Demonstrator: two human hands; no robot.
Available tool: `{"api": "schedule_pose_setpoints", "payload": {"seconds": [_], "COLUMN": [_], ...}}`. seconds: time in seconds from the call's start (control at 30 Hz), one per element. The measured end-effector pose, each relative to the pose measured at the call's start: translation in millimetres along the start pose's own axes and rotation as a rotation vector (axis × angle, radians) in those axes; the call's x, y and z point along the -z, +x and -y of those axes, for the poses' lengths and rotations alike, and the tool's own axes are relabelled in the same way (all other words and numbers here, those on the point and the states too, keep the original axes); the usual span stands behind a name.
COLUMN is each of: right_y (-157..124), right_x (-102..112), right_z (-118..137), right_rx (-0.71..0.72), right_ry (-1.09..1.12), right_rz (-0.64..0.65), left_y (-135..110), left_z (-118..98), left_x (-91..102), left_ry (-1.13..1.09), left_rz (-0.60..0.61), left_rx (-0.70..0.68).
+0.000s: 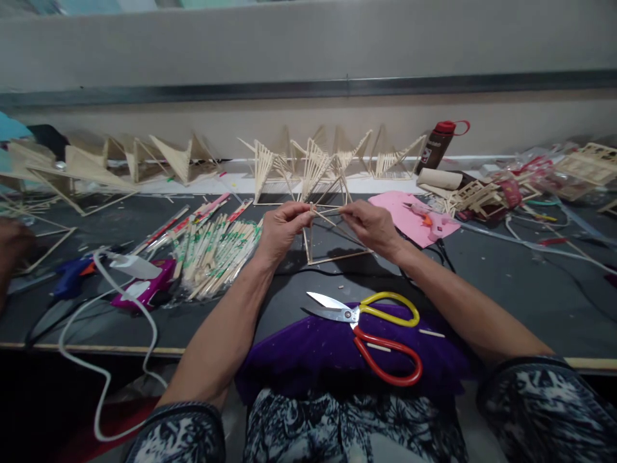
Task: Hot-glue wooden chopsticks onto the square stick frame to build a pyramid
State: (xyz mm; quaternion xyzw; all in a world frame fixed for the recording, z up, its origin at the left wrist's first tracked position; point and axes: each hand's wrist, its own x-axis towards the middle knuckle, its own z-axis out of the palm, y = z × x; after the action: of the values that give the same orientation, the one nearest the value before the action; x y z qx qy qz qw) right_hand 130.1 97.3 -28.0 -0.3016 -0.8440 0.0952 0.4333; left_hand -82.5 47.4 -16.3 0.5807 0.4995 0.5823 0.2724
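My left hand [285, 226] pinches one end of a thin wooden stick [326, 211] between thumb and fingertips. The fingers of my right hand [370, 224] are closed on the stick's other end. It lies across the top of a small open frame of wooden sticks [340, 258] standing on the dark table. Part of that frame is hidden behind my right hand. Nearer to me, scissors [351, 314] with one yellow and one red handle lie with parted blades on a purple cloth [289, 350].
Fan-shaped stick structures [315, 167] line the wall. To the left are packaged chopsticks [216, 254], a blue glue gun [72, 276], a magenta device [147, 286] and another person's hand [14, 247]. Pink paper [393, 207], another glue gun [436, 224] and a red-capped bottle [434, 149] stand right.
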Motion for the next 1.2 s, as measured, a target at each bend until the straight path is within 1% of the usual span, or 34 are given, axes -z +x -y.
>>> {"api": "schedule_pose_setpoints", "payload": {"seconds": [0.07,0.1,0.2,0.23,0.3,0.4,0.6,0.73,0.9,1.07,1.2], "right_y": [6,8,14,15,17,20,21,19,14,5,-1], "right_x": [11,17,28,30,32,36,42,39,33,32,29], "right_z": [-10,-16,-39,-46,-56,-63,-54,-50,-51,-47,-39], "right_rx": [-0.101,-0.165,-0.358,-0.402,-0.445,-0.435,-0.418,-0.426,-0.413,-0.443,-0.405], "right_ry": [0.057,0.098,0.266,0.318,0.390,0.437,0.419,0.349,0.264,0.173,0.115], "right_rz": [-0.119,-0.158,-0.226,-0.243,-0.276,-0.303,-0.264,-0.259,-0.260,-0.130,-0.068], "left_y": [1,1,2,3,4,5,5,5,3,2,2], "left_z": [1,2,4,5,7,9,6,5,5,8,8], "left_x": [0.6,0.9,2.2,2.6,3.0,2.4,0.2,0.0,0.2,0.9,1.6], "left_ry": [0.003,0.009,0.048,0.065,0.084,0.073,0.107,0.090,0.086,0.070,0.066], "left_rz": [-0.007,-0.007,-0.006,-0.008,-0.016,-0.043,-0.064,-0.056,-0.059,-0.036,-0.018], "left_rx": [0.008,0.013,0.004,-0.007,-0.023,-0.028,-0.003,0.002,0.006,-0.025,-0.021]}}
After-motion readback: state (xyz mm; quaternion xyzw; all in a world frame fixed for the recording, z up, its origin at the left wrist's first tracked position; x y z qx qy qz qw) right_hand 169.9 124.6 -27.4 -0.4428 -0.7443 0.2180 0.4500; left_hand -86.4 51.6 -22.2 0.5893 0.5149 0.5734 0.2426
